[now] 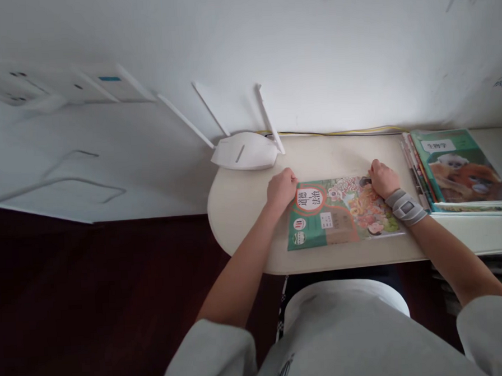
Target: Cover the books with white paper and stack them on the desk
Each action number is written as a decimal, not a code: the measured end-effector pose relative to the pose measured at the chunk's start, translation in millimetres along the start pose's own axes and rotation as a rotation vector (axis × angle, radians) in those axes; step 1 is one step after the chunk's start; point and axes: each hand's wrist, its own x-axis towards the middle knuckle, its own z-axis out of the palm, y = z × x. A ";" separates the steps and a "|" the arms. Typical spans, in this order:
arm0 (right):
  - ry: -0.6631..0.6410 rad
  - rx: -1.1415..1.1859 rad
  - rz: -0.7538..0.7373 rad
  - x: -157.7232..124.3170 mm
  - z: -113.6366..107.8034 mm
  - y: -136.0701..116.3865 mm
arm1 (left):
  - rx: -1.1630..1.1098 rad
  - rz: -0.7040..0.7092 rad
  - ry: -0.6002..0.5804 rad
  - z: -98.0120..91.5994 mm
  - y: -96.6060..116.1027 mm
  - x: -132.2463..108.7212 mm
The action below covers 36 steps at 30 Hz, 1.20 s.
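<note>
A green book with a colourful cover (340,214) lies flat on a pale rounded desk (244,222). My left hand (281,187) is curled closed at the book's far left corner, touching its edge. My right hand (383,178), with a grey band on the wrist, is curled closed at the book's far right corner, fingers on the cover. Whether either hand actually pinches the cover I cannot make out.
A white router (244,149) with three antennas stands at the desk's back left against the wall. A stack of books (456,171) lies to the right. A yellow cable (349,131) runs along the wall. Dark floor lies left of the desk.
</note>
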 end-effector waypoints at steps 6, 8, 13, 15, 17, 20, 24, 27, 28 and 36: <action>0.012 -0.064 -0.019 -2.8 4.9 -2.6 | 0.203 0.371 0.071 11.0 57.4 -60.1; 0.007 -0.074 -0.017 -2.2 5.5 -2.4 | 0.201 0.444 -0.045 25.2 71.8 -79.9; -0.026 -0.096 -0.001 3.0 3.6 -1.4 | 0.176 0.438 -0.038 50.8 76.1 -98.8; -0.035 -0.104 0.012 3.6 -2.0 -4.4 | 0.167 0.445 0.010 52.7 73.6 -100.1; 0.031 -0.116 -0.011 -3.4 -9.8 -13.6 | 0.159 0.446 0.036 52.5 72.6 -101.4; 0.175 -0.057 -0.281 -35.7 -17.6 -39.1 | 0.155 0.450 0.041 52.7 72.0 -102.8; 0.022 0.138 -0.852 -94.4 -9.6 -68.8 | 0.182 0.528 -0.056 53.4 67.3 -99.2; -0.028 0.174 -0.868 -110.4 1.1 -64.6 | 0.181 0.609 -0.100 49.1 57.4 -91.2; -0.026 0.158 -0.819 -108.3 3.7 -57.6 | 0.174 0.625 -0.095 46.5 52.0 -87.5; -0.039 -0.037 -0.450 -59.7 8.3 22.0 | 0.186 0.284 -0.092 24.7 -12.1 -51.4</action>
